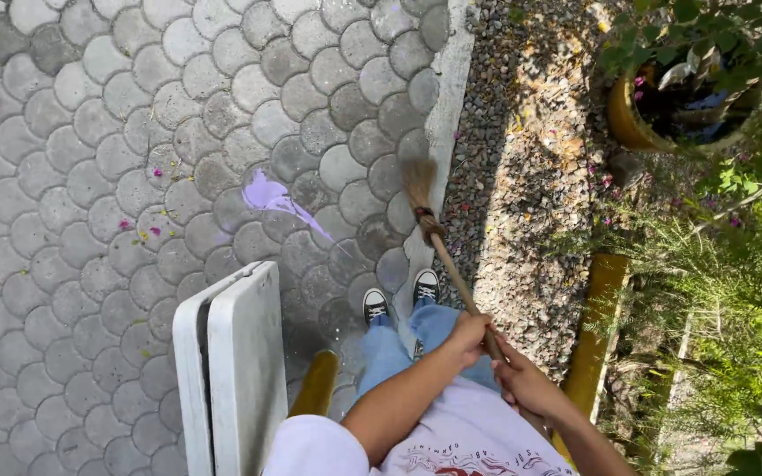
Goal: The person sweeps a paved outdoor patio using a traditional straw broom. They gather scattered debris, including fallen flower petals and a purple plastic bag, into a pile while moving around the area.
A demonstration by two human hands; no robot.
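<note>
Both hands, left hand [467, 338] above right hand [522, 381], wrapped tightly around a broom [438, 242].
Its bristles touch the curb [448, 97] beside gravel [522, 176].

I see the ground below me — grey paving [90, 106] of rounded, fish-scale stones. On it lie a pale purple smear [268, 194] near the middle, and small pink petals [123, 225] and yellow-green bits [145, 235] scattered to its left. A pale concrete kerb [448, 88] edges the paving on the right — beyond it, a strip of grey gravel [522, 176] with dry leaf litter. My two black-and-white sneakers [375, 304] stand on the paving beside the kerb.
</note>
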